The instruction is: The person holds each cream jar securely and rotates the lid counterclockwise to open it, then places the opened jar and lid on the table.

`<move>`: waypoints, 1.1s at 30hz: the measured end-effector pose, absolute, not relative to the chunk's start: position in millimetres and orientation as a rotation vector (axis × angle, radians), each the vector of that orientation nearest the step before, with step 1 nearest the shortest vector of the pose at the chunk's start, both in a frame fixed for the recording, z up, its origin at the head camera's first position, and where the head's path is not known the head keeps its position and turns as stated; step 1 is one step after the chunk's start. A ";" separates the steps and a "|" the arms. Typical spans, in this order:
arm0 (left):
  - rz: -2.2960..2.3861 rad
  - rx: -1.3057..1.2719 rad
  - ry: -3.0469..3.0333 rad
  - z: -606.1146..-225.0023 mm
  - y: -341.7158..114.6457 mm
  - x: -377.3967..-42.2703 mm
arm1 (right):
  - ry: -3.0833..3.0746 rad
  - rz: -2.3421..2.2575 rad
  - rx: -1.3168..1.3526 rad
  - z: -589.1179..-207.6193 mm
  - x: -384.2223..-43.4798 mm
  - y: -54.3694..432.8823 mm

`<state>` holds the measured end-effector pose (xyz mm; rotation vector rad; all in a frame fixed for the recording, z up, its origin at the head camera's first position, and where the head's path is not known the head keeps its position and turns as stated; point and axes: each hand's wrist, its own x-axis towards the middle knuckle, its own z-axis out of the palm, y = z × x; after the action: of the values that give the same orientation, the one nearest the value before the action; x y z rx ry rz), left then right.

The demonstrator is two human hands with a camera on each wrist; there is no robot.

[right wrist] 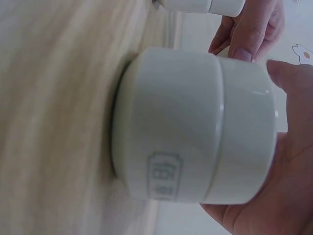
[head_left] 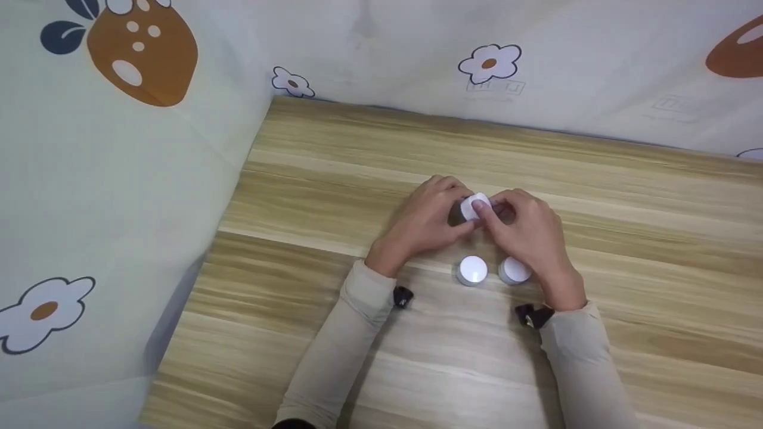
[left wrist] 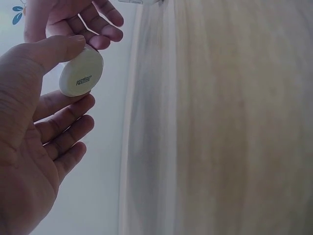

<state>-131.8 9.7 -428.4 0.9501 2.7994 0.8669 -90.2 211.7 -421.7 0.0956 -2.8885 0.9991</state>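
Both hands meet around a small white jar (head_left: pixel 468 208) above the table. My left hand (head_left: pixel 426 217) pinches it between thumb and fingers. In the left wrist view its round end, the held jar's face (left wrist: pixel 80 78), is turned to the camera and bears dark printed characters. My right hand (head_left: pixel 530 229) has its thumb on the jar, with the other fingers bent behind it and partly hidden. Two more white jars stand nearer the body, a left jar (head_left: pixel 473 270) and a right jar (head_left: pixel 514 270) beside the right wrist. Large in the right wrist view is a lidded jar (right wrist: pixel 171 122) with grey-green lettering.
The wood-grain table (head_left: pixel 286 310) spreads under both arms, and its left edge slants down the head view. A pale curtain (head_left: pixel 381 59) with flower and fruit prints hangs behind and at the left. Black devices sit by the left wrist (head_left: pixel 403 297) and the right wrist (head_left: pixel 533 316).
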 end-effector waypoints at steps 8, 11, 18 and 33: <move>0.869 0.958 2.794 -429.4 10.1 -130.2 | -2.899 1.002 0.079 -423.0 -89.3 212.1; 0.870 0.957 2.793 -429.1 10.8 -129.9 | -2.904 1.006 0.081 -423.0 -89.2 212.2; 0.858 0.941 2.788 -427.8 12.3 -129.3 | -2.918 1.033 0.079 -421.8 -88.8 213.1; 0.833 0.914 2.772 -426.3 13.0 -129.6 | -2.904 1.065 0.118 -421.9 -90.6 213.7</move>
<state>-129.6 13.0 -426.3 0.9142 2.7719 0.8329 -90.6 213.7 -421.9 0.1183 -2.9044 1.0653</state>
